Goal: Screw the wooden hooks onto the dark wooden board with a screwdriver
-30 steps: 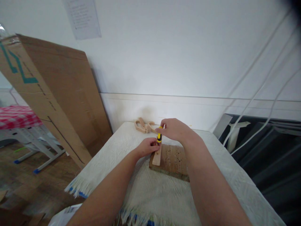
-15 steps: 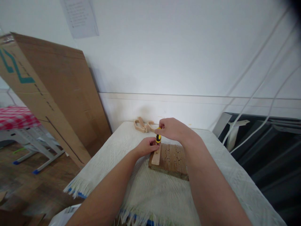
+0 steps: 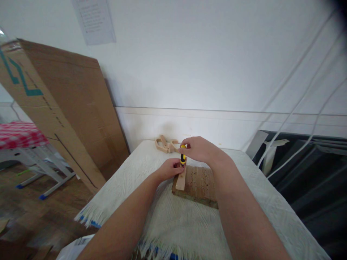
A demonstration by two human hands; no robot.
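The left hand [image 3: 169,169] and right hand [image 3: 200,148] are bare, like the wrists and both forearms: the left forearm [image 3: 121,213] and right forearm [image 3: 244,202] look smooth and rounded, narrowing toward the wrists. Fingernails are too small to make out.

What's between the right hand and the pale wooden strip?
Head view: a yellow-and-black screwdriver, roughly upright, between the right hand and the pale wooden strip. The left hand is at its lower end.

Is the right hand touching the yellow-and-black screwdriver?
Touching. The head view shows the right hand gripping the yellow top end of the yellow-and-black screwdriver.
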